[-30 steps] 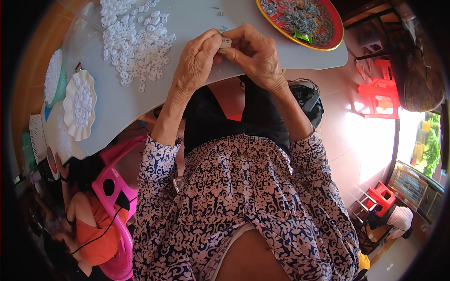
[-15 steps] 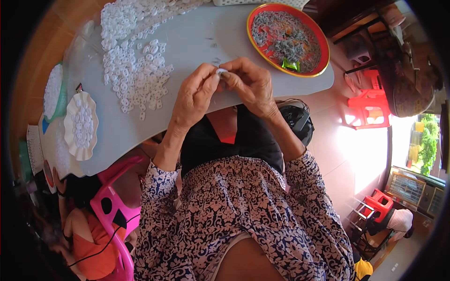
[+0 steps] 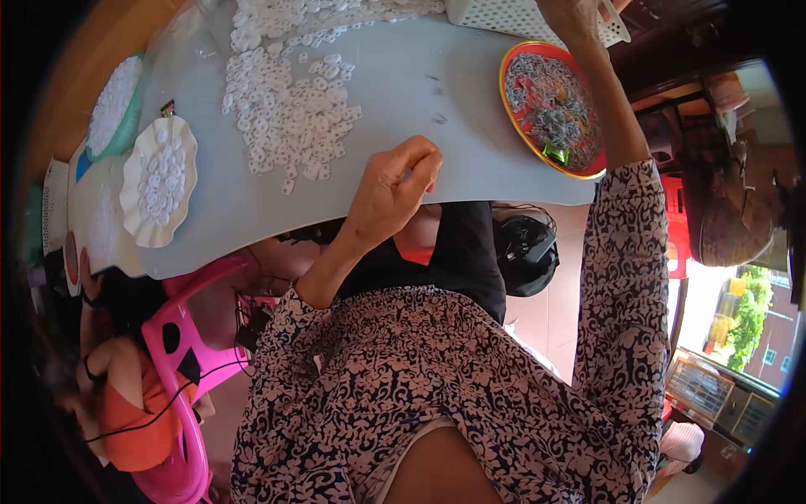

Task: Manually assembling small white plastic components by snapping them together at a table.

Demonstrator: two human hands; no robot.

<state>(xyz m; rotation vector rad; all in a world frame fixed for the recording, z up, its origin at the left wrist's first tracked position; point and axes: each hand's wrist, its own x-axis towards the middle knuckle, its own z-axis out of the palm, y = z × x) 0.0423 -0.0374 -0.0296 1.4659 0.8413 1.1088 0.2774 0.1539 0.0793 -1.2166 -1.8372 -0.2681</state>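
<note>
My left hand [image 3: 395, 189] is closed over the near edge of the grey table [image 3: 403, 101], with thumb and fingers curled together. Whatever those fingers hold, if anything, is hidden. At the top right, my right hand [image 3: 575, 18] reaches over a white perforated basket [image 3: 495, 17], its fingers partly cut off by the picture's edge. Under that forearm sits a round red tray with a gold rim [image 3: 509, 94], full of small grey metal pieces [image 3: 550, 101]. Left of my left hand spreads a heap of small white plastic pieces with holes [image 3: 290, 109].
A scalloped white dish [image 3: 134, 202] and a green basket [image 3: 126, 126], both with white pieces, stand at the left. A few metal bits [image 3: 438, 118] lie mid-table. A person in orange [image 3: 138, 412] sits by a pink chair [image 3: 180, 336]. A black bag [image 3: 527, 256] is below the table edge.
My hands were together at the table edge, pinching a small white piece. Now the right has gone up and right to the basket, and the left has stayed near the edge, closed.
</note>
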